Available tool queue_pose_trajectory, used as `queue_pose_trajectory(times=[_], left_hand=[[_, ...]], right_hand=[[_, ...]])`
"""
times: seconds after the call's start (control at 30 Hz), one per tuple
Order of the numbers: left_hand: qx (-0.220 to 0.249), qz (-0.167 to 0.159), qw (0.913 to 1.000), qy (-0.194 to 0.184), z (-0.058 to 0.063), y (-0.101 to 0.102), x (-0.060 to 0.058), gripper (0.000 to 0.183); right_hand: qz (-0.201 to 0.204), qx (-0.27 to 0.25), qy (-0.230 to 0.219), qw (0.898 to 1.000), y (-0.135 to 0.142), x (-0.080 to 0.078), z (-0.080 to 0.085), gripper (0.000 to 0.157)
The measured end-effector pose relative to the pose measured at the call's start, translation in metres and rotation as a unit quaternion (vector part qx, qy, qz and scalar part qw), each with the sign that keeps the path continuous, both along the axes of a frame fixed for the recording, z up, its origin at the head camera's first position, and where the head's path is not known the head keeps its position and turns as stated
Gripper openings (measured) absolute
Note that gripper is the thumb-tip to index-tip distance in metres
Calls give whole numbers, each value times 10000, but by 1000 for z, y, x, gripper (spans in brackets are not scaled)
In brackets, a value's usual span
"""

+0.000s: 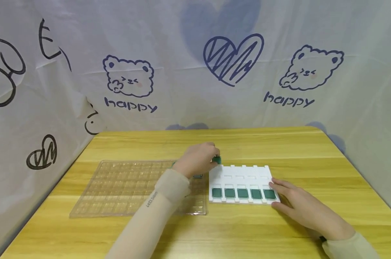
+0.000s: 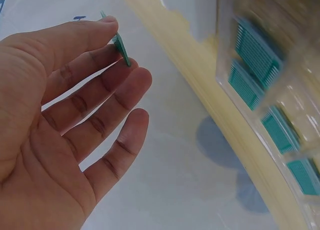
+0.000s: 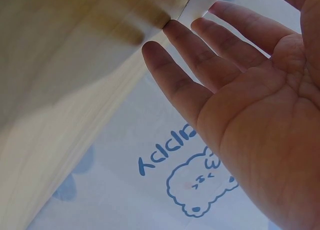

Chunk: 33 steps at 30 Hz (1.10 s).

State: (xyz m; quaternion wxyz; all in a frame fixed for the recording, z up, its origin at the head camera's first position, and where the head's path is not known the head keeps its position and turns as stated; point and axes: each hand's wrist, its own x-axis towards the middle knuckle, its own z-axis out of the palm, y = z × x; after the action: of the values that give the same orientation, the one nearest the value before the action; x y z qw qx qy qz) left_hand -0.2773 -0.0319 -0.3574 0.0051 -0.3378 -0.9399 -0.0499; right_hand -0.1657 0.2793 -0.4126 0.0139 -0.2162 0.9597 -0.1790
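If the white rack [image 1: 239, 171] marks the middle of the clock, the clear tray [image 1: 117, 180] lies at nine o'clock on the bench [image 1: 143, 144], just beside the rack's left edge. A sleeve [image 1: 171, 190] crosses the tray's right part; under the left hand a loaded board [image 1: 197, 176] shows in one cell, and the left wrist view gives at least four, each in its own compartment.

Next comes the left hand [image 1: 198, 158], at eleven o'clock. Its thumb and index finger pinch a thin green board [image 1: 216, 159] by the edge, with the middle finger close against it and the other two spread loosely. The pinched board hangs at the rack's far left corner; whether it touches the rack cannot be told.

Across the rack's near row, from seven o'clock round to five, five seated boards [image 1: 242, 193] lie side by side. White recesses show along the far row.

Last, at about four o'clock, is the right hand [image 1: 304, 205], fingers nearly straight, fingertips against the rack's right edge and thumb by its near corner. It seems to steady the rack rather than grip it.

The step in hand looks like carrying one board from tray to rack. The next move likely calls for laying it flat, squaring it to the leftmost far slot, and lowering it gently while the rack is kept from sliding.
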Motion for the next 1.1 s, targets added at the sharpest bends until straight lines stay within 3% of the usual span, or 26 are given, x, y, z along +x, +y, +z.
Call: queue_pose_trajectory(times=[0.5, 0.87, 1.1], left_hand=[[86, 336, 9993, -137, -5, -30, 2, 12], [113, 476, 9988, 35, -17, -57, 7, 8], [81, 621, 9980, 19, -23, -69, 9, 19]], right_hand=[[-55, 108, 80, 9999, 1, 1, 0, 55], [20, 97, 136, 9999, 1, 0, -2, 54], [-14, 110, 105, 9999, 0, 0, -2, 54]])
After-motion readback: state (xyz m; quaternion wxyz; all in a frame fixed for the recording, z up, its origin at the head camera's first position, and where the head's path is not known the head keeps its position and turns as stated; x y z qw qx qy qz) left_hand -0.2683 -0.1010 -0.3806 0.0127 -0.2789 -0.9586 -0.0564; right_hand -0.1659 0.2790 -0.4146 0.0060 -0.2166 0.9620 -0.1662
